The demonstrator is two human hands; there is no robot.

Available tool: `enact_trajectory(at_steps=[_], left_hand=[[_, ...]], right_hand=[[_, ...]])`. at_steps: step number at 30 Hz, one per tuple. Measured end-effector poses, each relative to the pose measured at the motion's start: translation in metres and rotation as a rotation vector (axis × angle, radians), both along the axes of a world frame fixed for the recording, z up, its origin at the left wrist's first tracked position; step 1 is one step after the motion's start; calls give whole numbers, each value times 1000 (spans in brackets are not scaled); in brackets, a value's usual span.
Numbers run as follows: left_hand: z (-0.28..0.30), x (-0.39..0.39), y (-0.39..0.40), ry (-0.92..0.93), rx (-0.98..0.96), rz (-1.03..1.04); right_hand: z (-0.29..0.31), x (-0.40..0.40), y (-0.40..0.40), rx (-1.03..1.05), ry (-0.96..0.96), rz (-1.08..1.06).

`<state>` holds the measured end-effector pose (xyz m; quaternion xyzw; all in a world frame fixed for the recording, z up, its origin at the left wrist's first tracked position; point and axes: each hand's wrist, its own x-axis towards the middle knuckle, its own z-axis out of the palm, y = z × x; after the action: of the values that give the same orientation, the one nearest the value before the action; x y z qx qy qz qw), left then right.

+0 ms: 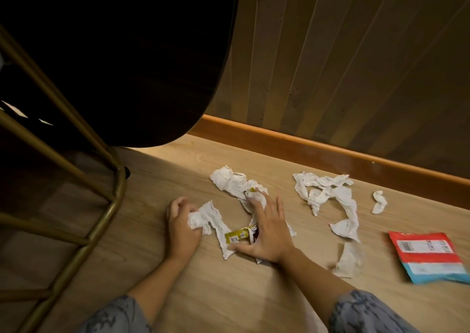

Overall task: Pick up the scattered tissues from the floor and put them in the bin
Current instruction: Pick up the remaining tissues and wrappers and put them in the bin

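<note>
White crumpled tissues lie scattered on the wooden floor [157, 261]. My left hand [181, 227] is closed on the bunched end of one long tissue strip [212, 224]. My right hand [267, 231] lies spread, fingers apart, over another crumpled tissue [231, 181] and a small yellow wrapper [237, 236], touching both without a visible grip. More tissue [328, 195] trails to the right, with a torn piece [348, 259] below it and a small scrap [379, 202] near the wall. No bin is in view.
A red, white and blue packet [429, 257] lies at the right edge. A dark round tabletop [127, 52] overhangs at upper left, beside a chair's gold metal legs [112, 205]. A slatted wall with an orange-brown skirting board [330, 152] closes the far side.
</note>
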<state>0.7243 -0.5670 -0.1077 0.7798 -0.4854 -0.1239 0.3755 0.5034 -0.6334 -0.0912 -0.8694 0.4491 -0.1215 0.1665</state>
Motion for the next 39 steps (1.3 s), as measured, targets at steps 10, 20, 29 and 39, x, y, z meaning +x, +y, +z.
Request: enact_trajectory(at_steps=[10,20,29,39], left_hand=[[6,-45,-7,177,54,-409],[20,-25,-48,28,155,-348],[32,-53,-17,119,237,-614],[85,-63,-8,270,267,-362]], right_hand=[[-3,4,17,25,17,-25],[-26,10,32,-19,-264,-69],[-18,-3,40,62,-295,-101],[25,-50,24,110,-117,-49]])
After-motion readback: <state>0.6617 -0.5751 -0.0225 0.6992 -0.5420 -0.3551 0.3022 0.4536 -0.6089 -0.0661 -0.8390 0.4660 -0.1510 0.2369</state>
